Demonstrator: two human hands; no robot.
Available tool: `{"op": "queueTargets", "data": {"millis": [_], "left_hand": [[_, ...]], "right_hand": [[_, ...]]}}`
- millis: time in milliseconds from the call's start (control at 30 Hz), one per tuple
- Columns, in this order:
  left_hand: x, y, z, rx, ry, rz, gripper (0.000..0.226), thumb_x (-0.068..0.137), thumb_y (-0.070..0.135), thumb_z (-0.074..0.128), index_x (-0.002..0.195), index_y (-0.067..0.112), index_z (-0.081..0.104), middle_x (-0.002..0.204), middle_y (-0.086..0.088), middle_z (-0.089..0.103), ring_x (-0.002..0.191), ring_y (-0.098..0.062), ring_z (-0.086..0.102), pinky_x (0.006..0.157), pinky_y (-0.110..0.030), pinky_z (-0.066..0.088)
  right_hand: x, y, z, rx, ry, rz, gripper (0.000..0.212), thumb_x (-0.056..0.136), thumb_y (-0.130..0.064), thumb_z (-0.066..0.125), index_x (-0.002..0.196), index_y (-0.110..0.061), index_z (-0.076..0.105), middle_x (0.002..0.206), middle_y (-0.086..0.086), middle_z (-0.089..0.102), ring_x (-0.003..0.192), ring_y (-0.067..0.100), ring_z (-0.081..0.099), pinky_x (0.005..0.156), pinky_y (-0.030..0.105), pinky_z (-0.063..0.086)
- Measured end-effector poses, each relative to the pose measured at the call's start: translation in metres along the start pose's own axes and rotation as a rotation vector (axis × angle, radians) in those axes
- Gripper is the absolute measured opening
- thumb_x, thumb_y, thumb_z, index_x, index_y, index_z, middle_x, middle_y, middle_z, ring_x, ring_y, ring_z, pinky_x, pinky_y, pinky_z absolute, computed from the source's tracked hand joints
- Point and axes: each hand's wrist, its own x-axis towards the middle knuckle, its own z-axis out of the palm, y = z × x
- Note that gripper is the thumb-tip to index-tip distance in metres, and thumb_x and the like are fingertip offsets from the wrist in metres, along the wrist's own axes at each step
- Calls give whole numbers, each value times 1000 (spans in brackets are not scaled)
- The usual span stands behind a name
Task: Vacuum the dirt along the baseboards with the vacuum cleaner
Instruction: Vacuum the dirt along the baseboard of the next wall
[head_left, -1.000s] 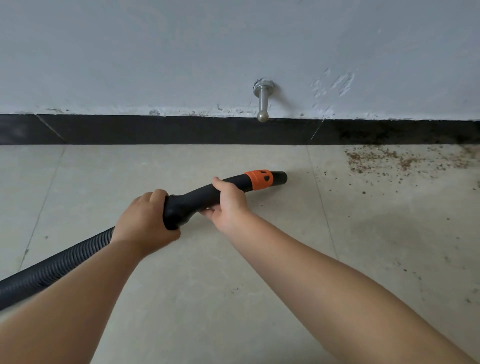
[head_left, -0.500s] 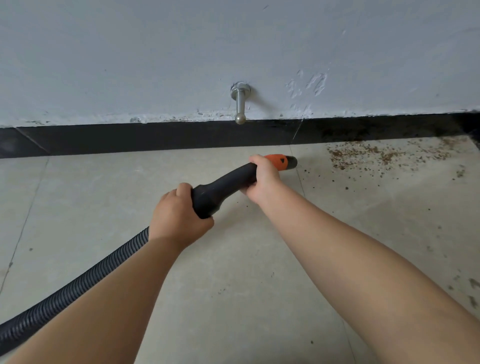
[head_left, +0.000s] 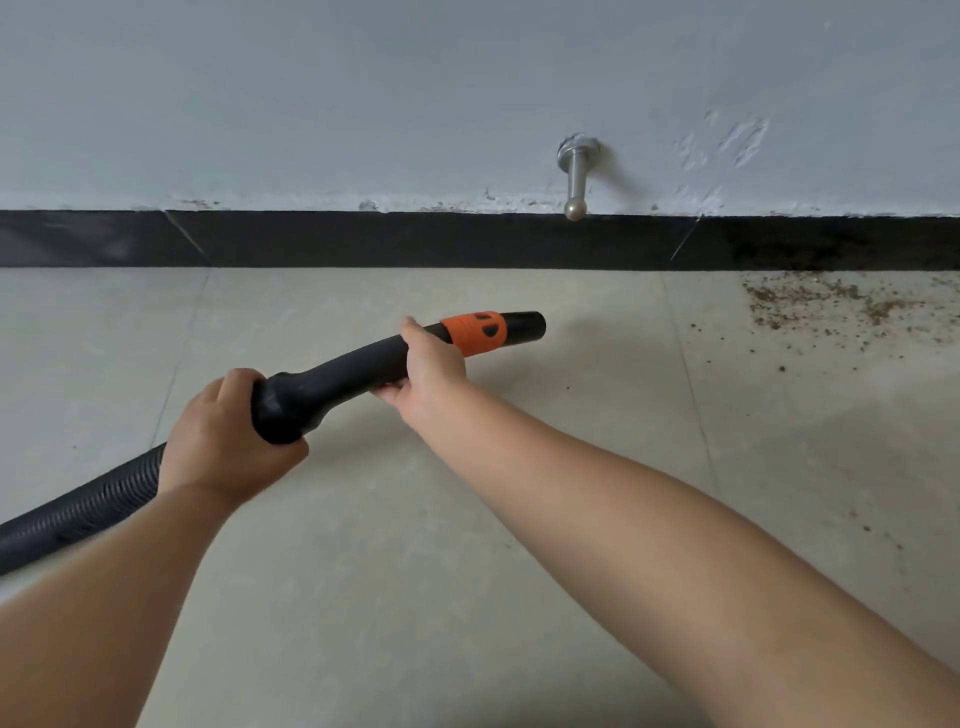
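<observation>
A black vacuum handle tube (head_left: 343, 371) with an orange collar (head_left: 475, 332) points right, its open nozzle end (head_left: 530, 326) just above the pale floor tiles. My left hand (head_left: 223, 441) grips the thick rear end where the ribbed hose (head_left: 78, 514) joins. My right hand (head_left: 428, 371) holds the tube just behind the orange collar. Brown dirt (head_left: 821, 306) lies scattered on the floor at the right, against the black baseboard (head_left: 415, 239). The nozzle is well to the left of the dirt.
A metal door stopper (head_left: 576, 179) sticks out of the white wall just above the baseboard, beyond the nozzle. Scattered specks (head_left: 878, 525) dot the tiles at the right. The hose runs off the left edge.
The view has shifted left, so the dirt and door stopper now sit further right. The nozzle has pulled back from the dirt, and more of the orange collar shows beyond my right hand.
</observation>
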Motion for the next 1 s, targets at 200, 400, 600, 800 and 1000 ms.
{"op": "queueTargets", "data": {"millis": [200,400,600,800,1000], "left_hand": [[-1,-10,4,65,-66,54,46,65,13,75,104,5,50,100,-12,56,96,-33,50,73,-31,33],[-1,27,16,76,-52,210,43,67,19,73,99,5,49,96,-10,57,89,-30,49,68,-30,30],[2,45,17,58,-70,290,42,67,20,72,99,7,49,92,-6,54,79,-20,40,66,-30,31],[-7,3,4,109,-60,110,43,69,17,73,103,4,49,102,-12,55,105,-31,45,81,-36,37],[-8,-12,-1,162,-68,92,45,68,12,73,104,0,49,107,-18,55,107,-35,45,86,-41,38]], "right_hand": [[-1,13,-11,110,5,63,47,90,-15,61,131,-6,40,129,17,51,115,37,53,89,53,48],[-1,-19,-42,132,33,9,49,91,-17,60,133,-5,38,128,19,51,116,38,53,88,52,47],[-7,-33,-56,193,66,-22,47,92,-20,59,131,-5,38,128,19,51,113,37,55,83,48,50],[-10,14,-22,128,64,28,46,90,-25,61,128,-8,42,127,15,52,114,35,54,81,48,53],[-17,33,-19,154,6,61,37,92,-23,59,121,-6,43,128,18,52,113,36,55,82,50,50]]}}
